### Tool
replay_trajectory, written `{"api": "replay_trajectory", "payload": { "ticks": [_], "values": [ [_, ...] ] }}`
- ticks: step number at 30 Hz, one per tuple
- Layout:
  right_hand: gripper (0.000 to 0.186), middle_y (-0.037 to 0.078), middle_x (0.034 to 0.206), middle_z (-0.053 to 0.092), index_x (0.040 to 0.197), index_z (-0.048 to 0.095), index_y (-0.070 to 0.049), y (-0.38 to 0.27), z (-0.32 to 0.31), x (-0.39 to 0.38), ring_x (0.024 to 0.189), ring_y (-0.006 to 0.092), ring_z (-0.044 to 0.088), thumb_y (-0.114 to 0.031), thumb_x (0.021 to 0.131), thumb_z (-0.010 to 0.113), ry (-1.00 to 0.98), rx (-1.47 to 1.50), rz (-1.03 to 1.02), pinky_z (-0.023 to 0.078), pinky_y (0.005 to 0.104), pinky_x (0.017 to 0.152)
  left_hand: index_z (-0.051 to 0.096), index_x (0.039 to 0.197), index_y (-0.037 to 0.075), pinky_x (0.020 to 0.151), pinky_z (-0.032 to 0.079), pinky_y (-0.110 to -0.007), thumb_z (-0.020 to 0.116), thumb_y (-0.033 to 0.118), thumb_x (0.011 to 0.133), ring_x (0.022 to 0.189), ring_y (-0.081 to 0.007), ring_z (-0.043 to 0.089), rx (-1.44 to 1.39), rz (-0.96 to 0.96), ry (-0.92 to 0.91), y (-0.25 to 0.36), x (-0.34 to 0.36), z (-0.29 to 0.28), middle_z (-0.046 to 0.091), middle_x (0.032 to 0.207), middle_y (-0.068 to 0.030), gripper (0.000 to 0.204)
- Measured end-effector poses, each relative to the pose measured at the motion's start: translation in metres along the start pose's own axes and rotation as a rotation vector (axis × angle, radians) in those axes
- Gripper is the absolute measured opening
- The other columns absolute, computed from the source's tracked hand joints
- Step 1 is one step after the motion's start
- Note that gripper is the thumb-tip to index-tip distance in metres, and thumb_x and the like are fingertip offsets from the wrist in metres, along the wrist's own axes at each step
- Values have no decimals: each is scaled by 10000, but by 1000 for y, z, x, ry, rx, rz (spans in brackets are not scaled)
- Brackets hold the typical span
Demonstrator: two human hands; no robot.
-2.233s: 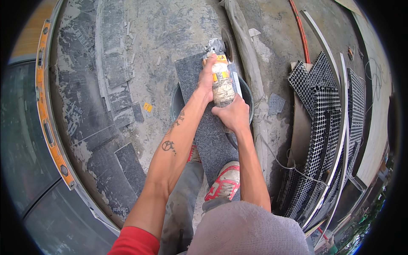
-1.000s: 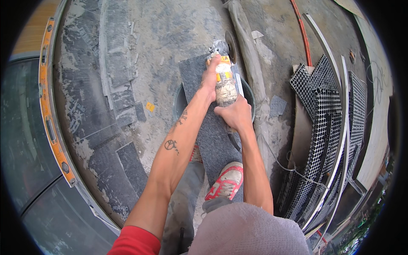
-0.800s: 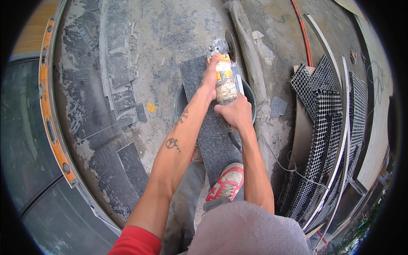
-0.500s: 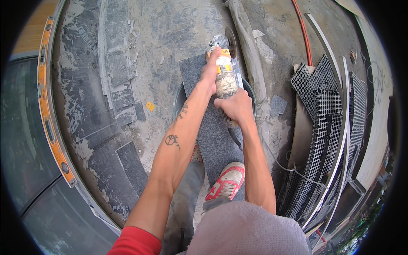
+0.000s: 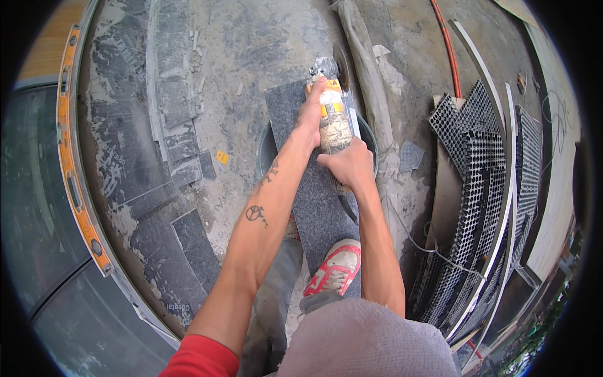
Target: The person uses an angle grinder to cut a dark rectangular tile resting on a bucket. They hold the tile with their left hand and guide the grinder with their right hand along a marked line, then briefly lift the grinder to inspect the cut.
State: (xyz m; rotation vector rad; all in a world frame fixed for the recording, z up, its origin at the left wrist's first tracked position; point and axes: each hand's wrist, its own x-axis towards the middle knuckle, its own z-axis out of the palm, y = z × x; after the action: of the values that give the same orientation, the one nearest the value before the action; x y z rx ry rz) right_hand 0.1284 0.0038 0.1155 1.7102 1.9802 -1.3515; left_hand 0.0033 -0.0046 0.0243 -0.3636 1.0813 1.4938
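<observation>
My left hand (image 5: 310, 113) grips the front body of a dusty white-and-yellow angle grinder (image 5: 334, 118), just behind its metal head. My right hand (image 5: 352, 162) is wrapped round the rear end, where a black cord hangs down. The grinder's round disc (image 5: 340, 66) stands on edge at the right of the head, beside the far right corner of a long dark speckled stone slab (image 5: 319, 220); whether it touches the stone I cannot tell. The slab lies over a round greenish-grey tub (image 5: 267, 151). My red-and-white shoe (image 5: 336, 264) is beside or on the slab's near end; I cannot tell which.
An orange spirit level (image 5: 63, 113) lies along the left edge beside dark panels. A long grey wrapped roll (image 5: 370, 81) runs right of the tub. Farther right are black perforated mats (image 5: 477, 169), metal strips (image 5: 510, 113), a cable and a red hose (image 5: 449, 53). Stone offcuts (image 5: 195, 245) lie left.
Compared with about two seconds ago, both hands and the grinder sit slightly farther right. From half a second ago they have moved a little toward me. The grip is unchanged.
</observation>
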Motion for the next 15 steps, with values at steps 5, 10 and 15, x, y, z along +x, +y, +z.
{"api": "replay_trajectory", "payload": {
  "ticks": [5,10,15],
  "values": [
    [612,251,950,708,1038,642,89,5,0,1,907,358,703,-269,563,784,-15,20,-17,541,389,846,621,1071,88,569,569,-377,561,626,889,614,-242,647,-4,1,-4,-2,-2,2,651,771,-115,570],
    [605,245,946,711,1038,644,83,8,3,-2,900,360,704,-266,563,781,4,20,-19,543,391,843,620,1069,86,564,567,-375,563,630,887,611,-233,647,1,-7,-7,-2,-7,1,650,768,-111,576],
    [630,253,943,709,1030,637,102,4,0,-4,898,358,706,-274,547,785,3,10,-1,546,390,838,619,1066,89,569,569,-373,557,636,889,607,-230,644,-21,0,-39,-4,-3,-2,648,765,-106,578]
  ]
}}
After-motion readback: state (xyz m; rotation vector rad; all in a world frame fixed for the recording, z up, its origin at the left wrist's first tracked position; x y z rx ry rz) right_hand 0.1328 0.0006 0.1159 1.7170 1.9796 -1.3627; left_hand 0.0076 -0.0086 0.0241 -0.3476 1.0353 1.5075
